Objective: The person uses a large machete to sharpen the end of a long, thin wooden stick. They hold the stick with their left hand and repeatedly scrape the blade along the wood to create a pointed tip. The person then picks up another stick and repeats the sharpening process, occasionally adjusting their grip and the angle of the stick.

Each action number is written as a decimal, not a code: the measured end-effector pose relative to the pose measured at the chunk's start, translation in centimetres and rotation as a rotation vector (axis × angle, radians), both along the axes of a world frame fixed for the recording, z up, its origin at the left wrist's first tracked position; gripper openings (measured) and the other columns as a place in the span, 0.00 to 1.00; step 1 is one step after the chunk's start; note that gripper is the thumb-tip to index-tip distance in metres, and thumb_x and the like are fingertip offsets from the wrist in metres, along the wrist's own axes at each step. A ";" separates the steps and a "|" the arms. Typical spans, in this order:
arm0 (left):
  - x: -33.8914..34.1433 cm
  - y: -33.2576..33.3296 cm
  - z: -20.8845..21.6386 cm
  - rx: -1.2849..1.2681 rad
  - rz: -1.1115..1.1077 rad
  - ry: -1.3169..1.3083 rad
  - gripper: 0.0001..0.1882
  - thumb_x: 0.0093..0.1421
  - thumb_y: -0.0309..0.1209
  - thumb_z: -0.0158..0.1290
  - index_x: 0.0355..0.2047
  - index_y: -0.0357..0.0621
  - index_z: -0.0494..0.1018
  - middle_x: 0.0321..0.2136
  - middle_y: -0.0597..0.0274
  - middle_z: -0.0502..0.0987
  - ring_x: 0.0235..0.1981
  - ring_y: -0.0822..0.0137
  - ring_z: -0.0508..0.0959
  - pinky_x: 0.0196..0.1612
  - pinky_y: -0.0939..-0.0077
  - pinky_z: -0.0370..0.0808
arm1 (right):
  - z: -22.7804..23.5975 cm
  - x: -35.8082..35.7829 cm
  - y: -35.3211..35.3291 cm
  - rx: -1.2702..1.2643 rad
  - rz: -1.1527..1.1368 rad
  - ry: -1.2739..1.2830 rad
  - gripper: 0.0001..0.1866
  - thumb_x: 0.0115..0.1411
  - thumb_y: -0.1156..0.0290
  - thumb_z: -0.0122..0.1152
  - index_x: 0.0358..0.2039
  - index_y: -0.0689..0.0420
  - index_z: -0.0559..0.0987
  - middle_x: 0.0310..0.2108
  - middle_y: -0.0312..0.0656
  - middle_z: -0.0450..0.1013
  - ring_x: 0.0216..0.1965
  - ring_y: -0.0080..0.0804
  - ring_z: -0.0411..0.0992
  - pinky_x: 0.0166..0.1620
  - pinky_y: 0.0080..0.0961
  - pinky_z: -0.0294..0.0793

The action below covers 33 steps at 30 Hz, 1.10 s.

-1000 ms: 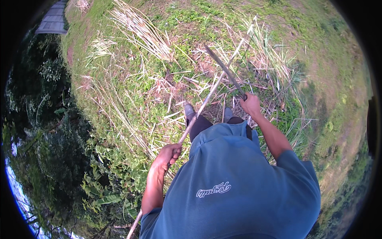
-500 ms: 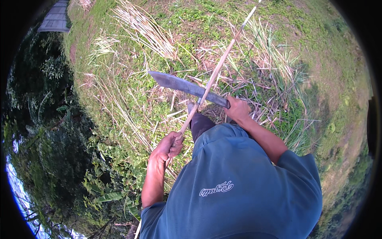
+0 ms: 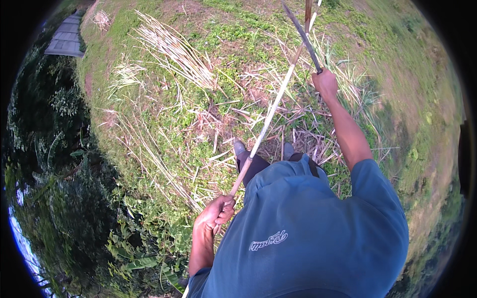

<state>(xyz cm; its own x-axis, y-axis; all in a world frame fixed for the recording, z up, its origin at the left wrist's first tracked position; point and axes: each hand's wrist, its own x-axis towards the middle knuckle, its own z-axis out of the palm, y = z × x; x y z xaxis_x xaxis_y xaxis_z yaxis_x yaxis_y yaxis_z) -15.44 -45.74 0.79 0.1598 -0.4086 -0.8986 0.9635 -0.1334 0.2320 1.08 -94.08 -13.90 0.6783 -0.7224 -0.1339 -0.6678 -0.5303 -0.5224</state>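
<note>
My left hand (image 3: pixel 218 212) is closed round the near end of a long cane stalk (image 3: pixel 276 100), which slants away from me to the upper right. Most of the stalk's middle is pale, with tan-brown covering near my left hand and further up. My right hand (image 3: pixel 325 83) grips the dark handle of a machete (image 3: pixel 299 31), arm stretched forward. The blade points up and to the left, crossing in view near the stalk's far end; whether it touches is unclear. A brown strip (image 3: pixel 308 12) shows beside the blade at the top edge.
A bundle of cut stalks (image 3: pixel 174 48) lies on the grass at the upper left. Dry husk scraps (image 3: pixel 313 124) litter the ground around my feet. Green leafy tops (image 3: pixel 350 87) are heaped to the right. Dark bushes (image 3: pixel 54 198) border the left, near a grey roof (image 3: pixel 66 37).
My right hand and the machete have moved forward along the stalk, from near my body to its far end. The stalk's middle now looks paler. My left hand keeps its grip.
</note>
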 end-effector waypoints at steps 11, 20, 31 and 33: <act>0.6 -1.2 -2.4 0.020 -0.100 -0.083 0.20 0.65 0.38 0.42 0.15 0.50 0.58 0.08 0.73 0.55 0.06 0.80 0.51 0.08 0.82 0.48 | -1.1 -7.3 8.3 0.506 0.123 -0.496 0.09 0.52 0.69 0.65 0.24 0.62 0.77 0.16 0.36 0.71 0.18 0.24 0.68 0.23 0.24 0.66; 3.9 -6.6 0.7 0.608 -0.781 -1.095 0.20 0.62 0.44 0.49 0.26 0.37 0.72 0.17 0.45 0.75 0.20 0.46 0.77 0.29 0.52 0.72 | -3.0 -4.5 10.8 1.281 -0.118 -0.641 0.09 0.56 0.77 0.62 0.27 0.55 0.68 0.35 0.49 0.79 0.16 0.18 0.60 0.20 0.19 0.65; -2.2 2.6 11.3 1.362 -1.033 -0.995 0.20 0.56 0.51 0.59 0.26 0.46 0.73 0.12 0.56 0.72 0.15 0.55 0.75 0.24 0.60 0.71 | -14.2 -0.2 4.2 1.038 -0.301 -0.254 0.08 0.55 0.72 0.60 0.29 0.64 0.80 0.17 0.38 0.70 0.17 0.23 0.66 0.20 0.20 0.64; -2.4 1.1 10.3 1.432 -1.087 -1.258 0.19 0.57 0.48 0.59 0.23 0.46 0.71 0.11 0.59 0.70 0.14 0.56 0.73 0.25 0.64 0.69 | -12.9 -2.1 6.1 0.957 -0.071 -0.139 0.08 0.54 0.71 0.59 0.28 0.64 0.79 0.19 0.40 0.74 0.19 0.25 0.70 0.22 0.23 0.67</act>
